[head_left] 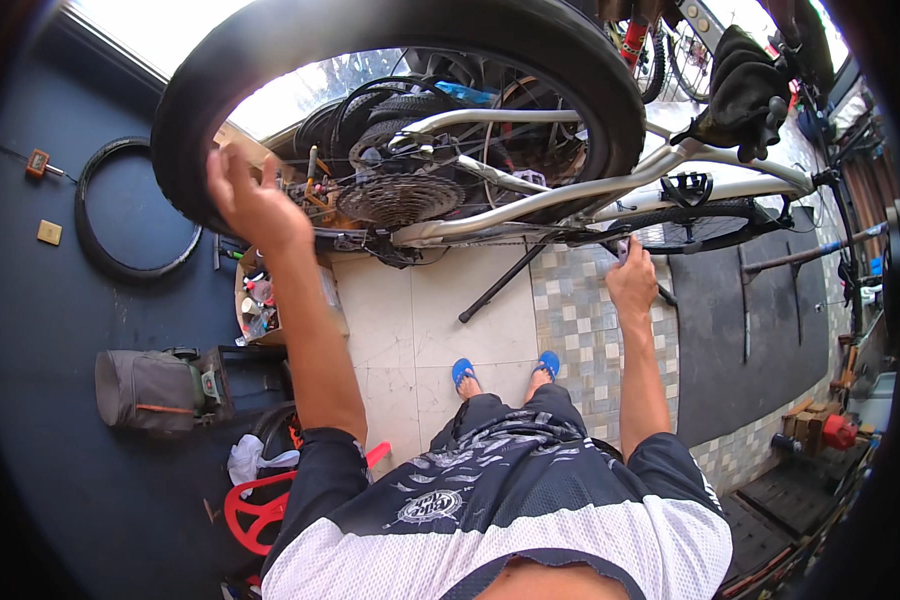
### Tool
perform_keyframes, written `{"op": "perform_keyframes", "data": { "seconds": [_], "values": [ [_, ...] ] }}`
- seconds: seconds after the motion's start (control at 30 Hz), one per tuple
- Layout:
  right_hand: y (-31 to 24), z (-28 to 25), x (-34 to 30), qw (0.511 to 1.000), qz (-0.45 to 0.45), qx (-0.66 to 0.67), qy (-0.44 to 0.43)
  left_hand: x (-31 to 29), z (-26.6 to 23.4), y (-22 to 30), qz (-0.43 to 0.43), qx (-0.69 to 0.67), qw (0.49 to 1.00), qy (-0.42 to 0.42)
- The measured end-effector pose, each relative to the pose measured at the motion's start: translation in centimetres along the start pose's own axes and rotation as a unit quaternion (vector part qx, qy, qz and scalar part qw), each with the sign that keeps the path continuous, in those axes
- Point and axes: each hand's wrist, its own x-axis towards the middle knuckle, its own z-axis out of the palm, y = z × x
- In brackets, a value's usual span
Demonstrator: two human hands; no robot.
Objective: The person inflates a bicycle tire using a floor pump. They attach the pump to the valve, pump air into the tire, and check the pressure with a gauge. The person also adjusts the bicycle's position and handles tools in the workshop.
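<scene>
The bicycle is on the far side of both hands, its long axis running left to right, its fat tyre at the left, closest to the left hand. That hand is raised, fingers loosely spread; whether they touch the tyre I cannot tell. The right hand is closed around a small pale part on the bicycle's near side

Over here the bicycle spans the upper frame, its rear tyre arching above the cassette. A loose tyre is at upper left, a filled carton to its lower right, a bag below both. Right of centre, a mat lies below the front wheel.
</scene>
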Motion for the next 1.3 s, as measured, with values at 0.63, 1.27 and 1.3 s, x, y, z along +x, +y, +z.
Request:
{"op": "perform_keyframes", "data": {
  "seconds": [0.63, 1.27, 1.3],
  "values": [
    [11.5, 10.0, 5.6, 0.997, 0.045, -0.05, -0.034, 3.2, -8.9, 8.7, 0.208, 0.383, 0.89, -0.129],
    [8.6, 27.9, 3.3, 0.953, 0.092, 0.033, -0.288, 14.6, -10.9, 5.7, 0.151, 0.369, 0.881, -0.256],
    [7.8, 28.2, 2.7, 0.95, 0.097, 0.033, -0.294, 14.9, -10.9, 5.8, 0.161, 0.372, 0.876, -0.261]
  ]
}}
